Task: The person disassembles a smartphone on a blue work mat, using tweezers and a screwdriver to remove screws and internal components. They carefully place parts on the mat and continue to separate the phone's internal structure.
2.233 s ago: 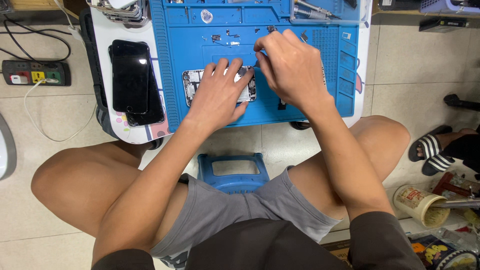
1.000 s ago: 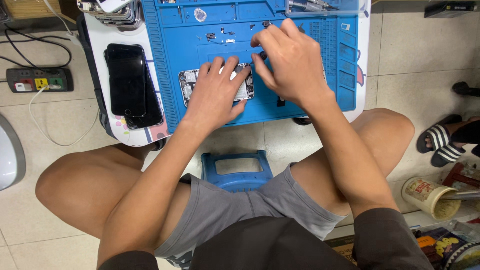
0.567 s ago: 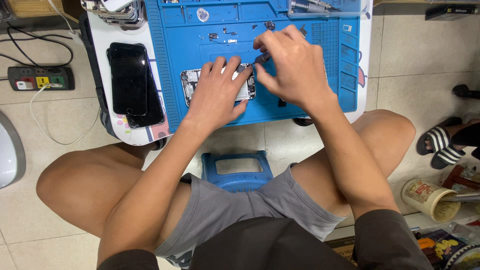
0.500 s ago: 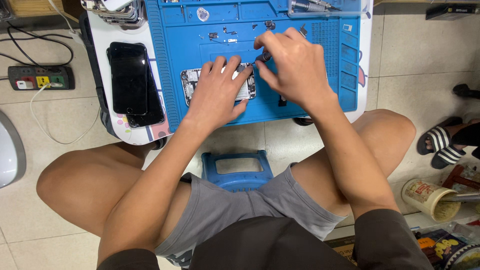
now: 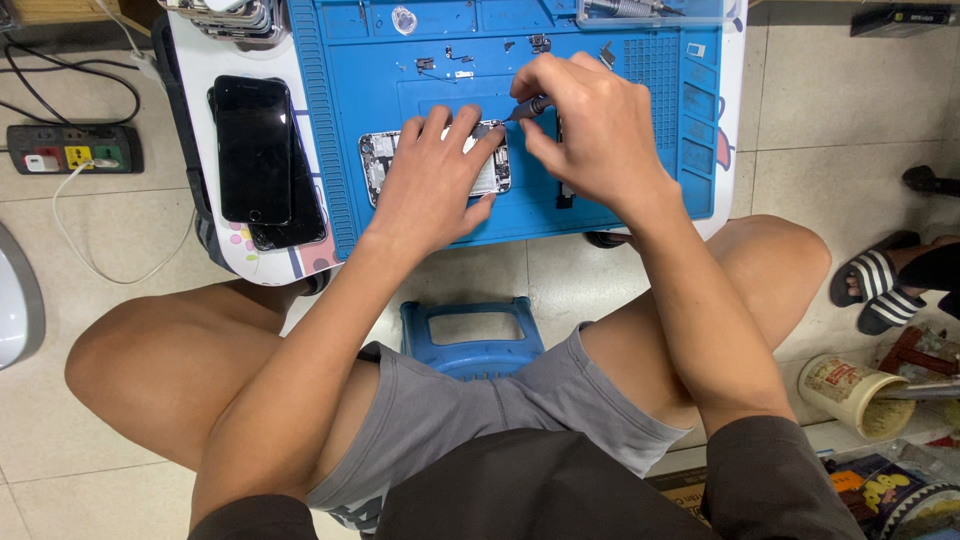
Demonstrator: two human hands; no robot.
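Blue mat (image 5: 640, 60): left hand (image 5: 430, 180) steadies opened phone (image 5: 378, 165).

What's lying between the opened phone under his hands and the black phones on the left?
Only bare blue mat and its ridged edge separate the opened phone from the black phones, per the head view.

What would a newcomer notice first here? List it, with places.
The bright blue work mat on the low table, top centre. On it the left hand presses down an opened phone, while the right hand holds a small screwdriver over it. Left of the mat lie dark phones, stacked.
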